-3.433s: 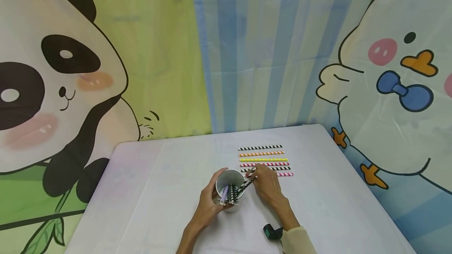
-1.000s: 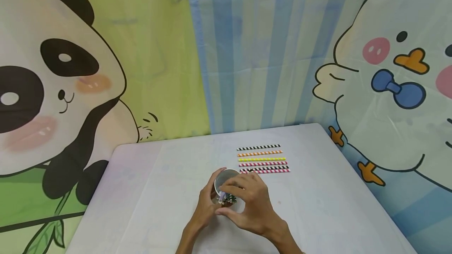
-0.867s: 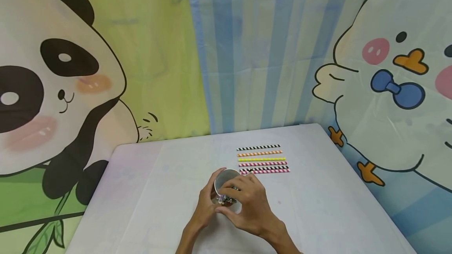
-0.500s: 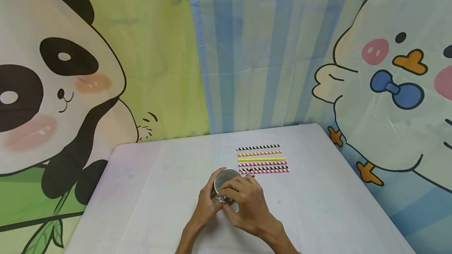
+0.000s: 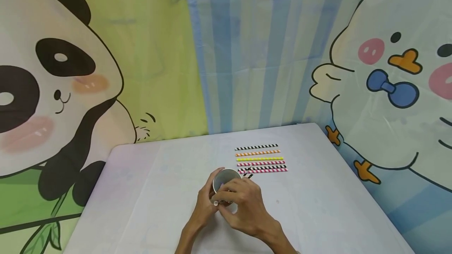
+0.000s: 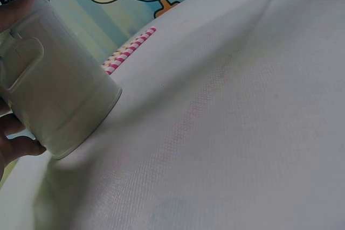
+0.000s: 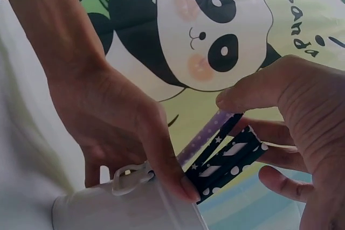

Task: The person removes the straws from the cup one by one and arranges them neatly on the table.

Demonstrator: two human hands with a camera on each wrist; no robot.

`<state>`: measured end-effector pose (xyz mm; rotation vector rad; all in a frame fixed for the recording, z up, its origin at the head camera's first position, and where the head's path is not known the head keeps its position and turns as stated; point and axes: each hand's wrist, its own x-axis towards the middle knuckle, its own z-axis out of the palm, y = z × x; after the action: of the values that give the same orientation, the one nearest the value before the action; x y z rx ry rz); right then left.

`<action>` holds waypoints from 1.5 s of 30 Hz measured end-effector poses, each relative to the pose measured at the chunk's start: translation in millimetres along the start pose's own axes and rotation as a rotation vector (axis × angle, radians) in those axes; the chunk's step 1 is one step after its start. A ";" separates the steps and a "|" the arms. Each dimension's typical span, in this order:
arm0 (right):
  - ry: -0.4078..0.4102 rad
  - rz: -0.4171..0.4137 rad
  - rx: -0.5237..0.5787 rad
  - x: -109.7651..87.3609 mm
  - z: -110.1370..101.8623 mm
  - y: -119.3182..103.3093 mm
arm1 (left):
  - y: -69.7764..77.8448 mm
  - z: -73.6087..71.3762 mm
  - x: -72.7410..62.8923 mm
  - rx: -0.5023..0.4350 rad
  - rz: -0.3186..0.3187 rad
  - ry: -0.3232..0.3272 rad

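My left hand (image 5: pixel 205 203) grips a white cup (image 5: pixel 226 175), its mouth tilted toward the head camera. In the left wrist view, the cup's handle (image 6: pixel 22 63) shows near the fingers holding it. Several patterned paper straws (image 7: pixel 229 157) stick out of the mouth, dark ones with stars, stripes and dots beside a purple dotted straw (image 7: pixel 207 136). My right hand (image 5: pixel 245 205) reaches across the rim, thumb and fingers pinching around the purple straw's end. Black-and-white straw ends (image 5: pixel 248 175) show past the right knuckles; where they rest is hidden.
Several striped straws lie in a row behind the cup: black (image 5: pixel 256 147), orange (image 5: pixel 257 153), yellow (image 5: pixel 260 159), and red and pink ones (image 5: pixel 263 171) nearest. The white table (image 5: pixel 148 199) ends at patterned curtains behind.
My right hand, earlier holding a black-and-white straw right of the cup, has come left over the mouth. Its fingers have closed in around the straw ends. The left hand keeps its grip.
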<state>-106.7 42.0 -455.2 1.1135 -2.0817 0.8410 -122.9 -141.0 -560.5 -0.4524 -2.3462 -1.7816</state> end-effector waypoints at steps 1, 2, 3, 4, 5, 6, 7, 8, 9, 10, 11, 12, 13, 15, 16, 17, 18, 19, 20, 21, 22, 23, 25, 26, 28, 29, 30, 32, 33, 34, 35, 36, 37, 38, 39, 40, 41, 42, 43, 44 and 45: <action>0.005 0.000 0.010 0.8 -0.2 -0.4 | -0.3 -0.1 0.3 0.008 0.004 0.004; 0.010 0.003 0.021 1.4 -0.4 -0.9 | -0.5 -0.1 0.4 0.017 0.009 0.006; 0.014 0.005 0.031 2.3 -0.9 -1.4 | -0.6 -0.1 0.5 0.025 0.017 0.007; 0.024 0.007 0.045 3.2 -1.1 -1.9 | -0.8 -0.1 0.6 0.031 0.020 0.007; 0.035 0.009 0.065 4.2 -1.2 -2.3 | -1.1 -0.1 0.6 0.041 0.023 0.009; 0.046 0.012 0.087 5.3 -1.6 -3.0 | -1.5 -0.1 0.6 0.050 0.031 0.009; 0.057 0.016 0.111 6.4 -1.7 -3.6 | -1.9 0.0 0.5 0.047 0.035 0.011; 0.069 0.018 0.138 7.6 -1.7 -4.0 | -2.3 0.1 0.5 0.051 0.045 0.015; 0.078 0.022 0.168 8.9 -1.9 -4.6 | -2.9 0.1 0.4 0.051 0.053 0.018; 0.087 0.026 0.201 9.9 -1.8 -5.1 | -3.6 0.1 0.4 0.057 0.067 0.021; 0.091 0.033 0.236 10.9 -1.8 -5.6 | -4.2 0.2 0.4 0.062 0.083 0.027; 0.093 0.039 0.270 11.8 -1.9 -6.2 | -4.5 0.3 0.6 0.064 0.096 0.033; 0.094 0.043 0.306 12.6 -1.9 -6.5 | -4.9 0.5 0.8 0.067 0.110 0.039; 0.089 0.048 0.383 14.0 -2.1 -7.1 | -5.1 0.8 1.4 0.082 0.130 0.044; 0.085 0.048 0.425 14.6 -2.0 -7.1 | -4.8 0.8 1.6 0.093 0.137 0.048; 0.079 0.047 0.469 15.3 -1.9 -7.1 | -4.5 1.0 1.8 0.100 0.135 0.053; 0.073 0.046 0.511 15.9 -1.9 -7.1 | -4.0 0.9 1.8 0.105 0.135 0.053; 0.068 0.046 0.550 16.5 -1.6 -6.8 | -3.5 0.7 1.8 0.110 0.135 0.053; 0.064 0.046 0.587 17.2 -1.4 -6.3 | -3.2 0.4 1.7 0.113 0.129 0.052; 0.062 0.048 0.624 17.8 -1.2 -5.6 | -2.8 0.3 1.6 0.118 0.122 0.051; 0.062 0.050 0.655 18.4 -1.1 -4.8 | -2.8 -0.1 1.5 0.120 0.122 0.048; 0.063 0.055 0.682 19.0 -1.0 -3.9 | -2.6 -0.5 1.4 0.118 0.119 0.045; 0.071 0.068 0.724 19.7 -1.3 -1.9 | -2.6 -1.1 1.0 0.107 0.113 0.033; 0.079 0.073 0.739 19.9 -1.5 -0.7 | -2.8 -1.2 0.8 0.097 0.103 0.027; 0.092 0.093 0.759 20.0 -2.6 1.4 | -2.6 -0.9 0.3 0.062 0.073 0.011; 0.098 0.104 0.768 20.0 -3.4 2.4 | -2.4 -0.6 -0.2 0.035 0.052 -0.001; 0.105 0.113 0.773 19.8 -4.1 3.6 | -2.2 -0.2 -0.7 0.009 0.029 -0.011; 0.115 0.131 0.780 20.1 -5.4 6.1 | -1.8 0.9 -1.3 -0.036 -0.018 -0.021; 0.119 0.141 0.785 20.4 -6.1 7.4 | -1.5 1.2 -1.4 -0.055 -0.035 -0.026; 0.122 0.148 0.791 20.7 -6.7 8.7 | -1.3 1.4 -1.6 -0.071 -0.047 -0.031; 0.124 0.158 0.795 20.9 -7.1 10.1 | -1.3 1.6 -1.6 -0.073 -0.053 -0.031; 0.126 0.165 0.797 21.2 -7.4 11.5 | -1.4 1.8 -1.6 -0.071 -0.053 -0.027; 0.129 0.175 0.802 21.6 -7.8 12.7 | -1.7 1.8 -1.5 -0.069 -0.052 -0.023; 0.133 0.181 0.807 22.0 -8.2 14.0 | -2.0 1.8 -1.3 -0.066 -0.051 -0.023; 0.137 0.187 0.811 22.4 -8.4 15.4 | -2.1 1.8 -1.2 -0.063 -0.044 -0.020; 0.141 0.195 0.813 22.7 -8.7 16.6 | -2.3 1.8 -1.1 -0.061 -0.038 -0.018; 0.147 0.201 0.814 23.1 -9.0 17.9 | -2.6 1.8 -0.9 -0.059 -0.034 -0.016; 0.154 0.202 0.816 23.8 -9.3 19.0 | -2.5 1.7 -0.8 -0.060 -0.032 -0.014; 0.160 0.203 0.821 24.4 -9.6 20.2 | -2.7 1.7 -0.6 -0.061 -0.030 -0.013; 0.166 0.200 0.825 25.1 -9.9 21.5 | -2.6 1.6 -0.3 -0.061 -0.026 -0.012; 0.172 0.200 0.829 25.8 -10.1 22.6 | -2.4 1.4 -0.1 -0.061 -0.022 -0.011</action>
<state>-135.5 47.7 -434.9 1.1648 -1.7318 1.9309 -123.5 -140.3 -563.1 -0.4474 -2.3176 -1.8698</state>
